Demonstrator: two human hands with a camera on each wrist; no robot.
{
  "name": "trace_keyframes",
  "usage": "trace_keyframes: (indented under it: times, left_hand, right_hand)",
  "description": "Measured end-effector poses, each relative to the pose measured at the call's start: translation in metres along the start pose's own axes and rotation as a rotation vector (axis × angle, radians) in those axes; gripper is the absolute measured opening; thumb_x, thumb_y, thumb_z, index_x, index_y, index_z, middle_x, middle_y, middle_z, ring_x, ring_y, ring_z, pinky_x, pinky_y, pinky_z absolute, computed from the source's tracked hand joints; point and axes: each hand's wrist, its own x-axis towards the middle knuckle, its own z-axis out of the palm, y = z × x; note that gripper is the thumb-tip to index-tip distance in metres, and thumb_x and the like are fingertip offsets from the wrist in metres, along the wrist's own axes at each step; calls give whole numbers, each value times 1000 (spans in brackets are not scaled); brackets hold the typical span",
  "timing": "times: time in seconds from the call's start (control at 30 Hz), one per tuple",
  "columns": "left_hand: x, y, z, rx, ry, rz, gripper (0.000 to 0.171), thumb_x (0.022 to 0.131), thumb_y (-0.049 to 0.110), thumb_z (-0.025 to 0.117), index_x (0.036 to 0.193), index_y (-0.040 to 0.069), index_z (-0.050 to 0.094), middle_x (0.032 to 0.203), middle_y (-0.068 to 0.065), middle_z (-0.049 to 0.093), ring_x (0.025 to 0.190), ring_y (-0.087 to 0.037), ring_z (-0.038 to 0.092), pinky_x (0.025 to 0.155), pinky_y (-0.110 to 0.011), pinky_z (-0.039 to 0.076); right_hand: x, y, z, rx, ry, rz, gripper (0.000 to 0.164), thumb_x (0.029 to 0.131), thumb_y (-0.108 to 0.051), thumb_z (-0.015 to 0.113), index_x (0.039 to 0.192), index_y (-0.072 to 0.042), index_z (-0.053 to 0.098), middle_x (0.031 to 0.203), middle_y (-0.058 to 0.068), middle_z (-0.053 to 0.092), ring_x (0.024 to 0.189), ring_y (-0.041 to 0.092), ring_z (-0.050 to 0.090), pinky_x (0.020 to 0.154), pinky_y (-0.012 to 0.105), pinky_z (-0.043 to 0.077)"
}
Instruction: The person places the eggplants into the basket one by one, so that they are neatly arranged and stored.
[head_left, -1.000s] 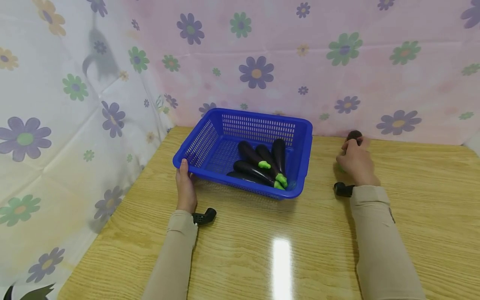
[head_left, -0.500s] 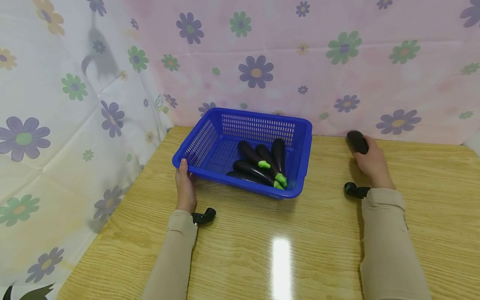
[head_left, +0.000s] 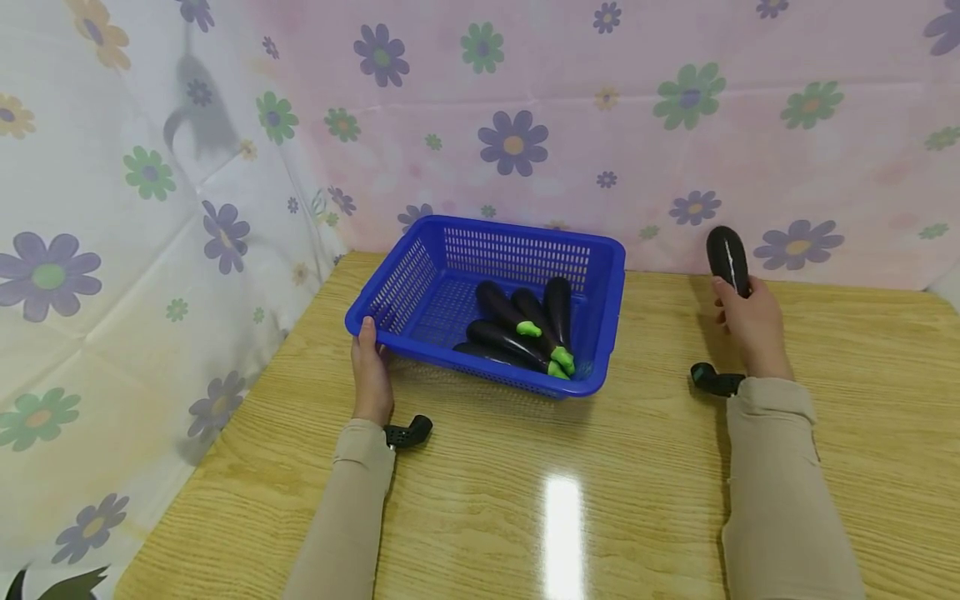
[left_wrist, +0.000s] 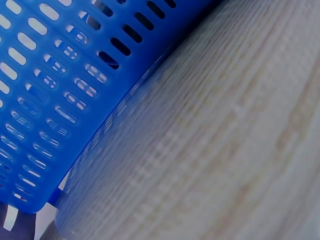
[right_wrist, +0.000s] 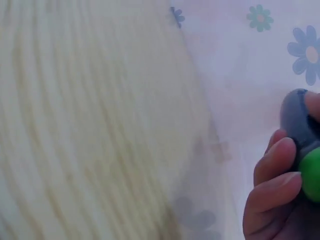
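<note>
My right hand (head_left: 753, 325) grips a dark eggplant (head_left: 727, 254) near the back of the table, its rounded end pointing up and away from the hand. In the right wrist view the fingers curl round the eggplant (right_wrist: 296, 117), and its green stem end (right_wrist: 311, 175) shows beside them. On the left, my left hand (head_left: 371, 375) holds the near left corner of a blue plastic basket (head_left: 480, 358), thumb over the rim. Several eggplants (head_left: 498, 337) with bright green stems lie in the basket's right half. The left wrist view shows mostly the slotted basket wall (left_wrist: 65, 90).
The basket stands on a wood-grain table (head_left: 480, 500). A flowered pink cloth (head_left: 570, 100) hangs behind it, and a white flowered cloth (head_left: 97, 333) hangs along the left side. Black wrist cameras (head_left: 411, 432) jut inward from both sleeves.
My right hand took hold of the eggplant, shifted right, and tipped its rounded end upward off the table. The left hand and basket have stayed in place.
</note>
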Motion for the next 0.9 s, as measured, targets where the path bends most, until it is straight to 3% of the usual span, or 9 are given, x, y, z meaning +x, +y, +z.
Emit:
trace_keyframes:
  times: [0.27,0.4,0.63,0.8,0.9]
  left_hand:
    - [0,-1,0,-15,-2,18,64,84,58,43,135,21,31,131,-2,41,122,-18,37,103,-34,25]
    - [0,-2,0,-24,-1,19,63,85,57,44,134,20,33,130,-3,43,121,-18,38,102,-32,26]
    - [1,-2,0,-21,-9,14,63,85,56,43,135,19,31,130,-4,42,122,-18,37,102,-33,26]
    - [3,-2,1,-33,-8,23,61,87,54,43,134,19,32,130,-5,42,121,-19,38,102,-33,27]
    - [3,-2,0,-44,-8,33,59,87,53,43,134,18,33,129,-6,43,120,-20,39,101,-34,29]
  right_hand:
    - [-4,-12,-3,154,58,-14,55,86,-54,42,114,-6,42,77,-5,55,57,6,55,47,23,46]
    - [-5,-18,-4,162,70,-30,54,88,-53,39,114,-6,45,79,-6,57,59,6,56,47,23,46]
    - [-8,-37,-1,141,131,-97,41,88,-51,42,100,-13,52,74,-6,57,56,5,54,44,19,44]
    - [-13,-53,5,83,138,-176,44,88,-51,43,104,-12,53,73,-4,57,57,5,54,46,18,44]
    - [-18,-63,9,81,101,-235,45,88,-50,44,110,-12,52,76,0,57,58,8,54,46,19,42]
